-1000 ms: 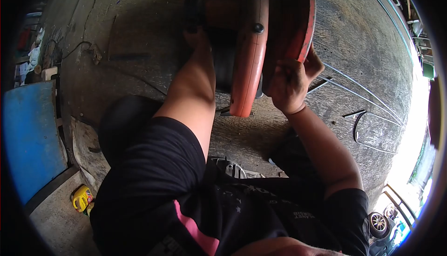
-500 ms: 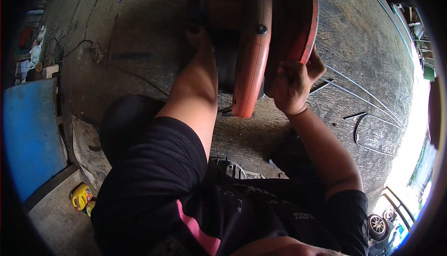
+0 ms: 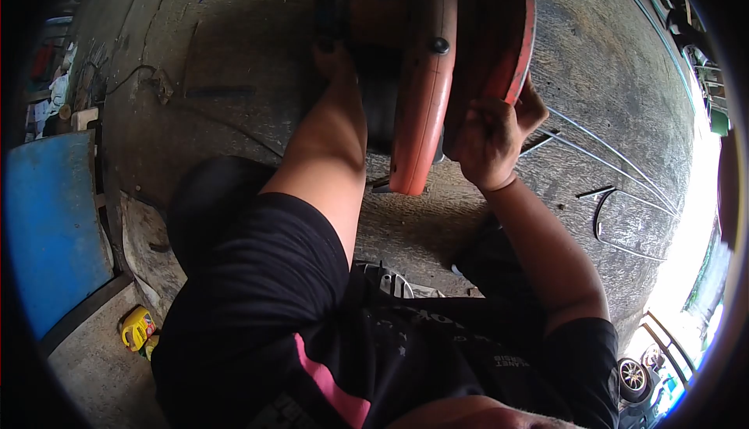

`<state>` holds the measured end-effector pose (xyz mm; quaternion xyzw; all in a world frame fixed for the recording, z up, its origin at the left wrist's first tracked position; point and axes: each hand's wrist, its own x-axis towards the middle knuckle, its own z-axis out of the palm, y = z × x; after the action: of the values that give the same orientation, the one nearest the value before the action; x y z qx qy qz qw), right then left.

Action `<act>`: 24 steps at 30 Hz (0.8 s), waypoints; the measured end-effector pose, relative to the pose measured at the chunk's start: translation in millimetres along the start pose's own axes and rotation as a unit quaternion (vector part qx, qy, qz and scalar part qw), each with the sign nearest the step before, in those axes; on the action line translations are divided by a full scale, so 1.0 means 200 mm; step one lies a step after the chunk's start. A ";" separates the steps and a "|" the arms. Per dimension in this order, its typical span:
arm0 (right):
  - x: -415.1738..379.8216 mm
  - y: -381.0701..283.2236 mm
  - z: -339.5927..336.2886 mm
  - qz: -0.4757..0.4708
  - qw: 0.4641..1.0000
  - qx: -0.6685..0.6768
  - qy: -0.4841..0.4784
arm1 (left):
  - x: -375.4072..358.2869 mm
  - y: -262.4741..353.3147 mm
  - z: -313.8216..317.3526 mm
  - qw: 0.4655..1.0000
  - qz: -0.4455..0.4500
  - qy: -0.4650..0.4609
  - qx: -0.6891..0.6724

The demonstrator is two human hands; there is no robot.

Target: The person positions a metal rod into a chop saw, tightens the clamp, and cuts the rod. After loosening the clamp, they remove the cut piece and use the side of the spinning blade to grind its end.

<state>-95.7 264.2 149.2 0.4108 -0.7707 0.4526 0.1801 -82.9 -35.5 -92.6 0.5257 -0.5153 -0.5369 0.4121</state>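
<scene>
Rough floor (image 3: 616, 101) spread beneath everything; blue panel (image 3: 55, 226) at the left edge. Red-and-dark machine (image 3: 420, 117) seen at upper centre, directly ahead of the body; whether its weight is taken by the floor or by the arms cannot be told. On its right side, a round red guard (image 3: 519, 47) is carried. Its lower rim is held by the right hand (image 3: 490, 142), fingers bent closely about the edge. The left hand (image 3: 334, 64) is set at the machine's shaded left end; its grip cannot be told. Yellow container (image 3: 138, 329) noted, lower left.

Risks, as judged: the machine could be tipped if support is uneven between the hands; fingers could be pinched should the guard be turned suddenly.
</scene>
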 end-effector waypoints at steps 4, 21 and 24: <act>0.00 0.00 0.00 0.003 1.000 0.007 0.003 | 0.01 -0.02 0.00 1.000 0.003 -0.002 -0.001; -0.01 0.02 0.00 -0.008 1.000 -0.001 0.008 | -0.01 -0.01 0.00 0.997 -0.036 0.063 -0.033; -0.01 0.02 0.00 -0.006 1.000 -0.001 0.006 | -0.01 0.00 0.01 0.997 -0.014 0.075 -0.011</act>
<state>-97.0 265.6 145.6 0.4119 -0.7678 0.4532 0.1882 -84.4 -33.2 -93.1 0.5668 -0.4695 -0.5079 0.4477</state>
